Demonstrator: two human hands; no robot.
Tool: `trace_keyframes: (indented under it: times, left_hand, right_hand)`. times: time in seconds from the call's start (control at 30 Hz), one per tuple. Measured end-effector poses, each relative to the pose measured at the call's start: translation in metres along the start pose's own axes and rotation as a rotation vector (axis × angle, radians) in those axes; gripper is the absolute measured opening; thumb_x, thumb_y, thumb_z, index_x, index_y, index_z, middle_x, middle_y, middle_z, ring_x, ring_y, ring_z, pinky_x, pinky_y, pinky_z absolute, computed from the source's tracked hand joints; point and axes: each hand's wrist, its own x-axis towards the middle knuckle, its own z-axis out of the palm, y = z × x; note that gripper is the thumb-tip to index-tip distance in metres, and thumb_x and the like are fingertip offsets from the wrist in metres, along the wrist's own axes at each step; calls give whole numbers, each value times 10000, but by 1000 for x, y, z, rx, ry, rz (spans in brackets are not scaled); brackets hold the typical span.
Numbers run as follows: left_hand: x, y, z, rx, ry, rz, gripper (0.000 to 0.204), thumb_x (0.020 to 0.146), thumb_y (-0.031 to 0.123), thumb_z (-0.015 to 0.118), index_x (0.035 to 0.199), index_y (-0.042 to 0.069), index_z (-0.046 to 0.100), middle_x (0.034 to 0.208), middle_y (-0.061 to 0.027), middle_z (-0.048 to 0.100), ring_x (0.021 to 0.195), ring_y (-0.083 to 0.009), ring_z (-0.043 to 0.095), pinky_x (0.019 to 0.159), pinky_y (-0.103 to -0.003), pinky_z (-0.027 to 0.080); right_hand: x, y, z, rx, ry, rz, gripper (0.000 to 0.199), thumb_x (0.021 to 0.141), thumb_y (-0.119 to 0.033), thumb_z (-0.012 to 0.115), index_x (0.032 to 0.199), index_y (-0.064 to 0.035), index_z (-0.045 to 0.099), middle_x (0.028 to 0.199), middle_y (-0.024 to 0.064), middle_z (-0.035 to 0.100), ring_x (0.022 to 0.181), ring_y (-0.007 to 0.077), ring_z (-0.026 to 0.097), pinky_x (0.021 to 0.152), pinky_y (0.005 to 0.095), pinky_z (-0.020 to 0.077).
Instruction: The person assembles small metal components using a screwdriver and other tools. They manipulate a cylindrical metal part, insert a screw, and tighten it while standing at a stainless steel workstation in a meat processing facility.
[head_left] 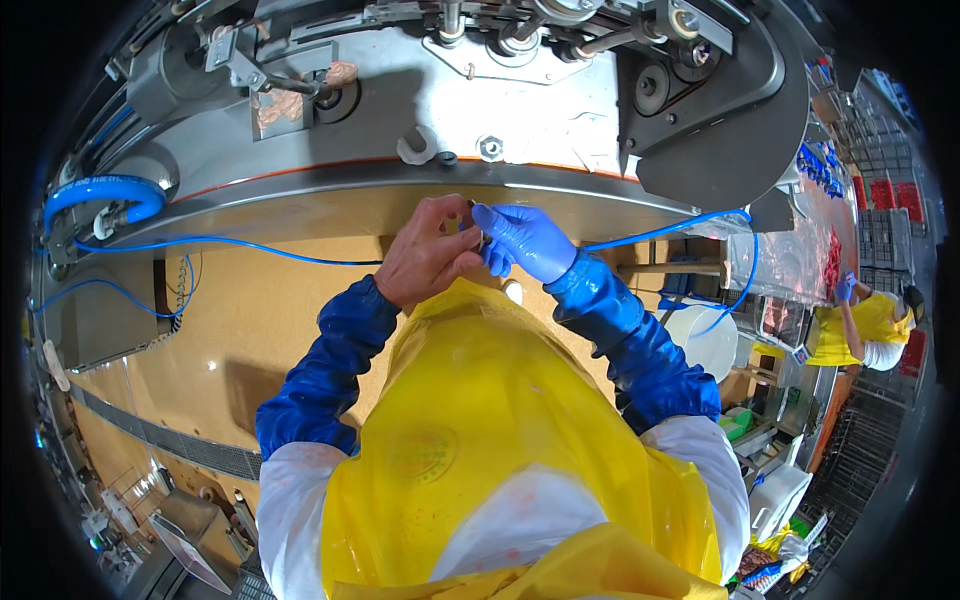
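In front of the yellow apron [460, 370], close to the machine's front edge, my hands meet. My left hand [430, 252] is bare, its fingers bent in a pinch. Opposite it, my right hand [528, 240] wears a blue glove, with thumb and fingers closed. Between the fingertips is a small, partly metallic thing [479, 240], mostly hidden, so its kind cannot be made out. A thin blue hose [300, 254] runs behind my hands. On the metal machine top [380, 125] just beyond lie a hex nut [490, 148] and a pale C-shaped piece [417, 147].
Rods and a dark guard [725, 150] stand on the machine's far side. A thick blue hose [105, 190] loops at left. Right of me are a white tub [700, 340] and a worktable [790, 250] with a co-worker in a yellow apron [865, 330]. A floor drain [165, 432] crosses behind left.
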Motion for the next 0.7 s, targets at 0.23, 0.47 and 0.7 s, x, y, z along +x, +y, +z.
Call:
trace_keyframes:
  times: [0.23,0.47,0.7]
  left_hand:
    - [-7,28,24,-217,212,-194,294,919,45,782,1211,44,741,1362,-135,576,1176,-298,641,926,-368,558]
    - [-23,32,40,-1288,383,-553,297,1028,126,667,1287,-16,701,1275,-55,650,1220,-224,637,1027,-337,529]
    - [-49,7,29,-1409,504,-920,362,1136,297,542,1312,-13,609,1241,-100,649,1236,-243,660,1071,-366,542]
  right_hand:
    - [5,24,5,-13,185,-280,329,954,-312,841,1017,-19,707,788,22,665,670,55,575,586,239,485]
    - [10,37,19,-735,341,-631,540,861,-409,898,1164,-25,667,907,125,732,771,235,714,728,353,584]
    - [35,9,-3,-932,-68,-446,524,860,-353,862,1272,-85,681,1116,177,732,1008,378,726,875,423,590]
